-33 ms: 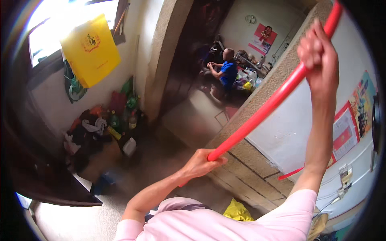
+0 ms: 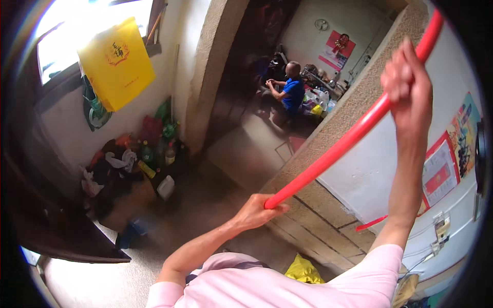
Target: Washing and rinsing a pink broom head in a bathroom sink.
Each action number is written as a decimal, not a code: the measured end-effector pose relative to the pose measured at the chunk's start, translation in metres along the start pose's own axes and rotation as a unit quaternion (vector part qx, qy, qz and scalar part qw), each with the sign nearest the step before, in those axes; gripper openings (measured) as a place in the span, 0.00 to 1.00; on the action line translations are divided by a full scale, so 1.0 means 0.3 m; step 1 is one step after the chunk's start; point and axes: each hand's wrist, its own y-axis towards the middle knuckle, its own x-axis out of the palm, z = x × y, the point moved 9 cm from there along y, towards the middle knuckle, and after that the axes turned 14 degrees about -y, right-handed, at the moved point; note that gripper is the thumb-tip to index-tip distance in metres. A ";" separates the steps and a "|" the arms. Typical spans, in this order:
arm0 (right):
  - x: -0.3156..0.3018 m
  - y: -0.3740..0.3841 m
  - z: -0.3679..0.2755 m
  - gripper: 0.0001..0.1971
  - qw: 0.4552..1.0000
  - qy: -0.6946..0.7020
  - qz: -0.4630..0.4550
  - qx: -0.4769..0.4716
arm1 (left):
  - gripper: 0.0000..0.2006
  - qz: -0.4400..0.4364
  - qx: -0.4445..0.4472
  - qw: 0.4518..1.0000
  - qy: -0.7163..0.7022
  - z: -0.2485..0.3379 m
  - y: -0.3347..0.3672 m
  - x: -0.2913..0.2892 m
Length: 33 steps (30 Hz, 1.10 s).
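A long red pole (image 2: 336, 151) slants across in front of me, from low at the middle to the upper right, and its top runs out of view. My left hand (image 2: 255, 211) is wrapped round its lower part. Higher up, my right hand (image 2: 408, 82) grips the same pole with the arm raised. What the pole's upper end touches is not visible. Behind it stand a rough stone-like door frame (image 2: 303, 159) and a white wall (image 2: 354, 185).
A person in a blue shirt (image 2: 292, 95) sits low beyond the doorway. Bottles and bags (image 2: 146, 154) are heaped against the left wall, beneath a hanging yellow bag (image 2: 117, 64). A yellow sack (image 2: 304, 269) lies on the floor near me. Wall sockets with cables (image 2: 440, 231) are at right.
The pole and my right hand have shifted slightly downward. My left hand has dropped a touch too, and both keep their grip.
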 end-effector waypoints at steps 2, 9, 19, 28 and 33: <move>0.015 -0.092 0.067 0.12 0.997 0.062 0.025 -0.025 | 0.13 -0.014 -0.030 0.999 0.026 -0.124 -0.014 -0.038; -0.160 -0.273 0.158 0.18 0.987 0.150 0.039 -0.038 | 0.13 0.000 -0.071 0.988 0.135 -0.646 -0.224 -0.283; 0.113 -0.694 0.653 0.10 0.940 0.291 0.108 0.145 | 0.08 0.120 -0.216 0.930 0.271 -1.064 -0.672 -0.568; 0.317 -0.800 0.778 0.09 0.880 0.408 0.043 0.241 | 0.14 0.255 -0.239 0.896 0.275 -1.116 -1.037 -0.607; 0.361 -0.802 0.784 0.08 0.876 0.403 0.026 0.263 | 0.13 0.302 -0.233 0.893 0.237 -1.092 -1.099 -0.596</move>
